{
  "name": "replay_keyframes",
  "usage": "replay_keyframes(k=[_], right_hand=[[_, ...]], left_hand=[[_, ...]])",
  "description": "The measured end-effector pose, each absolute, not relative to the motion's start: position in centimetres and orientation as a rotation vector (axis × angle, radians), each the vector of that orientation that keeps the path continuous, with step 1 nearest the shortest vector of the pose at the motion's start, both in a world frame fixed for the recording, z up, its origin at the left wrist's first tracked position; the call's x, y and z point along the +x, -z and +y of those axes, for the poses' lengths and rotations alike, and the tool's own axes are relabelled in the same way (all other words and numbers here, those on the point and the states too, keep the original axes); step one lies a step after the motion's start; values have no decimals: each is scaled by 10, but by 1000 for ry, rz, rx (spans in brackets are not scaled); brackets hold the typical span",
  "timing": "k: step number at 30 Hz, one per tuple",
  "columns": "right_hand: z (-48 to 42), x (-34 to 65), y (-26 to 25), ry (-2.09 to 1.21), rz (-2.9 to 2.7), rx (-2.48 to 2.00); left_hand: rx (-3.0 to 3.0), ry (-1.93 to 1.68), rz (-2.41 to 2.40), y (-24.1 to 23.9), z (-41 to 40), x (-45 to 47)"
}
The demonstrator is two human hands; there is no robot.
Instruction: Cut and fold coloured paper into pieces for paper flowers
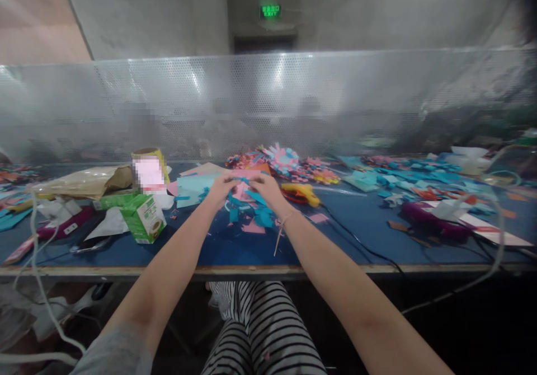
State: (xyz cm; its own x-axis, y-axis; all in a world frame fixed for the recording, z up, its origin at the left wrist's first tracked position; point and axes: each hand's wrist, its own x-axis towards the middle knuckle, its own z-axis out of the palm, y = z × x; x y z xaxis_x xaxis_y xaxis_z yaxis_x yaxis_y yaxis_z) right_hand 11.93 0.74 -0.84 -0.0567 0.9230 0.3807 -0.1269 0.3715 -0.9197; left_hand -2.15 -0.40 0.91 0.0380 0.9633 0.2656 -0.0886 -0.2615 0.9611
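My left hand (222, 189) and my right hand (266, 187) meet over the middle of the table, fingers pinched on a small blue strip of paper (242, 179) stretched between them. Pink paper (241, 172) lies just behind the fingertips. Below the hands, blue and pink paper scraps (254, 218) are scattered. Left of my left hand is a light blue sheet (191, 189). A yellow glue gun (309, 195) with a black cord rests to the right of my right hand.
A green and white carton (145, 218) stands at the left beside a roll-shaped container (147, 170). Purple power strips (436, 221) lie at both sides. Paper flowers (281, 159) are piled behind the hands, against a perforated metal screen (251, 101). The table's front edge (251, 268) is near me.
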Motion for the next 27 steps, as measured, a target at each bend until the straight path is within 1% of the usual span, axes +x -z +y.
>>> replay_keyframes(k=[15, 27], right_hand=[[5, 121, 4, -948, -1404, -867], [-10, 122, -6, -820, -1467, -982]], left_hand=[[1368, -1399, 975, -9, -5, -21], [1396, -1374, 933, -12, -10, -21]])
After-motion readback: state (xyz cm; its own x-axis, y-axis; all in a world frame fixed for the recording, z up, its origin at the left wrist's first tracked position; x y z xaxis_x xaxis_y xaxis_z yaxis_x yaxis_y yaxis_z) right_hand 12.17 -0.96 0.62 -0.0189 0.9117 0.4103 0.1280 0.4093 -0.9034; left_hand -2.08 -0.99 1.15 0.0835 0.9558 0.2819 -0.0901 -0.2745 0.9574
